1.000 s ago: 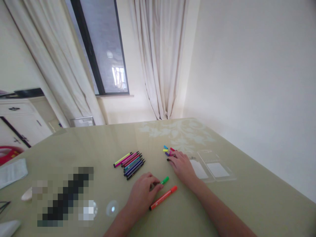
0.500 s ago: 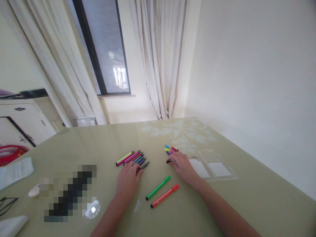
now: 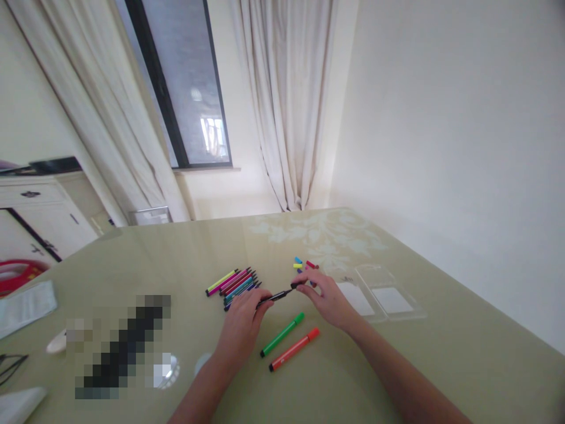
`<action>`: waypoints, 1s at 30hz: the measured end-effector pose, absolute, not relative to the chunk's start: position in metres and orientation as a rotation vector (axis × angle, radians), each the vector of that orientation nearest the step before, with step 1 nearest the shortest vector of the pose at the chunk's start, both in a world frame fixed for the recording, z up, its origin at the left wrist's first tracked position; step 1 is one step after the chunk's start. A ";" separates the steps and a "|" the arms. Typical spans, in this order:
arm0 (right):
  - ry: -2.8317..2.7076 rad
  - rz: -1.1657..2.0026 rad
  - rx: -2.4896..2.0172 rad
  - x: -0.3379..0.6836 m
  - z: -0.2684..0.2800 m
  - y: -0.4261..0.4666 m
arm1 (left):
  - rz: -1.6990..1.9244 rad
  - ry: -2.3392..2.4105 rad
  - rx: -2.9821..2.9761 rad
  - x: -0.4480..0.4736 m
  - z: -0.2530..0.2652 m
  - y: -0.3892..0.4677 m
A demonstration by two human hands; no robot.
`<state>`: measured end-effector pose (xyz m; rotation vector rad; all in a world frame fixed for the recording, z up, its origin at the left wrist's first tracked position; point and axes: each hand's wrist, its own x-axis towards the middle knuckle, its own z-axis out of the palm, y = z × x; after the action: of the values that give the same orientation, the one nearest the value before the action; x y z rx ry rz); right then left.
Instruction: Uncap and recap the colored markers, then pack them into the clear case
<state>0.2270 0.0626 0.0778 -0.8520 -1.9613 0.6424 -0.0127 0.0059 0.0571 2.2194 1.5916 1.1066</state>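
Note:
My left hand (image 3: 243, 315) grips an uncapped black marker (image 3: 278, 296), its tip pointing right. Between the fingers of my right hand (image 3: 329, 297) is a small black marker cap (image 3: 295, 285), right at the marker's tip; whether the two touch I cannot tell. Left of the marker lies a row of uncapped coloured markers (image 3: 232, 284), partly behind my left hand. Several loose coloured caps (image 3: 298, 265) lie just beyond my right fingers, some hidden by them. Nearer me rest a capped green marker (image 3: 282, 335) and a capped orange-red marker (image 3: 293, 350), side by side.
A clear plastic case (image 3: 392, 299) lies flat and opened on the table (image 3: 353, 377), right of my right hand. At the left are a blurred dark object (image 3: 126, 347), a white mouse-like item (image 3: 57, 341), a pale packet (image 3: 29, 307) and a red object (image 3: 20, 275). A wall borders the right.
My left hand has lifted the black marker off the table and carried it right. My right hand has brought the black cap slightly left to the marker's tip.

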 end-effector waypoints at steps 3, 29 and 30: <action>-1.964 0.630 -0.837 0.227 0.078 0.063 | 1.120 1.589 2.206 -0.014 0.056 0.006; -1.918 0.826 -0.837 0.217 0.084 0.052 | 1.182 1.442 1.911 0.004 0.066 -0.006; -1.922 0.831 -0.830 0.217 0.085 0.051 | 1.179 1.441 1.902 0.004 0.065 -0.006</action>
<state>0.2167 0.0514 0.0849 -0.8298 -1.9219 0.8310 0.0041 -0.0057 0.0652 1.9018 1.4409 1.1789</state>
